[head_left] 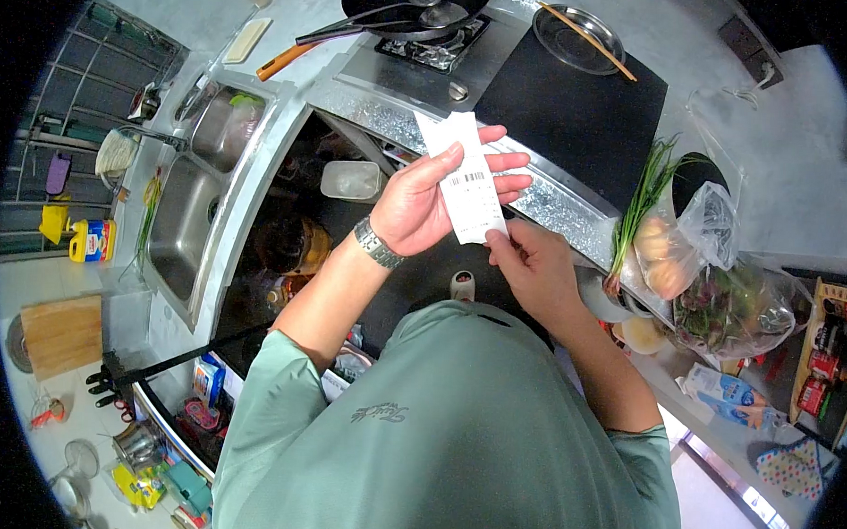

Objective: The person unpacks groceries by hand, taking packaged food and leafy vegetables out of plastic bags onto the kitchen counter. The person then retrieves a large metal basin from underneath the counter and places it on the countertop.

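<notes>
A white paper slip (471, 196) with a barcode and small print lies across the palm of my left hand (422, 200). The left thumb presses on the slip, and the other fingers stretch out behind it to the right. A metal-band watch is on my left wrist. My right hand (534, 267) pinches the slip's lower right corner between thumb and fingers. Both hands are in front of my body, near the counter's front edge (559, 199).
Beyond the hands are a gas stove (404, 70) with a wok (397, 3) and a steel plate (565, 44) bearing a chopstick. Green onions (639, 208) and bagged food (665, 256) are right; a sink (184, 226) and cutting board (61, 336) are left.
</notes>
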Action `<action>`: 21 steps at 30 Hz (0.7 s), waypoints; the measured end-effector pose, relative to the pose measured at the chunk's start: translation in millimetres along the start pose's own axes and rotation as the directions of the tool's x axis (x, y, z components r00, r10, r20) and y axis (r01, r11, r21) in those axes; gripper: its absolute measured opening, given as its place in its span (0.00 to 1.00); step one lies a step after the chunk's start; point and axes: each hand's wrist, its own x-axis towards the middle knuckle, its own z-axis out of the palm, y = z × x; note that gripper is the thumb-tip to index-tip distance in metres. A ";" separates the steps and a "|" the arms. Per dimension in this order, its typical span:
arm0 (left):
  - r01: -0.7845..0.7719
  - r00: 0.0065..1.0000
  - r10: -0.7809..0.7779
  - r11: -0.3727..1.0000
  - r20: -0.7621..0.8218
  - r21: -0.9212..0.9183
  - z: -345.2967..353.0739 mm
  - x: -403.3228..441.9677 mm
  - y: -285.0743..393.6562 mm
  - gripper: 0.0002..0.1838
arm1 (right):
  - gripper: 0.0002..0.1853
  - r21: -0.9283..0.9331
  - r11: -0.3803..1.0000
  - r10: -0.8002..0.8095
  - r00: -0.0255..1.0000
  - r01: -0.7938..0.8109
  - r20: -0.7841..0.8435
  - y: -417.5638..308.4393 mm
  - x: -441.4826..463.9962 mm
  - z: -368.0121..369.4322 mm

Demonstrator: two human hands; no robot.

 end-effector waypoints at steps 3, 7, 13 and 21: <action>-0.002 1.000 0.002 1.000 0.001 0.008 0.0 0.1 0.2 0.28 | 0.15 -0.007 1.000 -0.010 1.000 0.010 -0.012 0.3 0.2 0.4; -0.004 1.000 0.004 1.000 -0.012 0.031 2.5 0.5 -0.4 0.28 | 0.14 0.155 0.987 0.038 0.999 -0.042 0.031 5.5 0.5 4.0; -0.015 0.998 0.021 0.994 -0.059 0.108 5.3 1.1 -3.8 0.29 | 0.10 0.361 0.903 0.164 0.964 -0.231 0.208 11.8 0.3 3.5; -0.012 0.996 0.027 0.987 -0.088 0.159 7.6 1.4 -4.1 0.29 | 0.09 0.621 0.683 0.204 0.917 -0.384 0.343 8.4 2.3 -0.6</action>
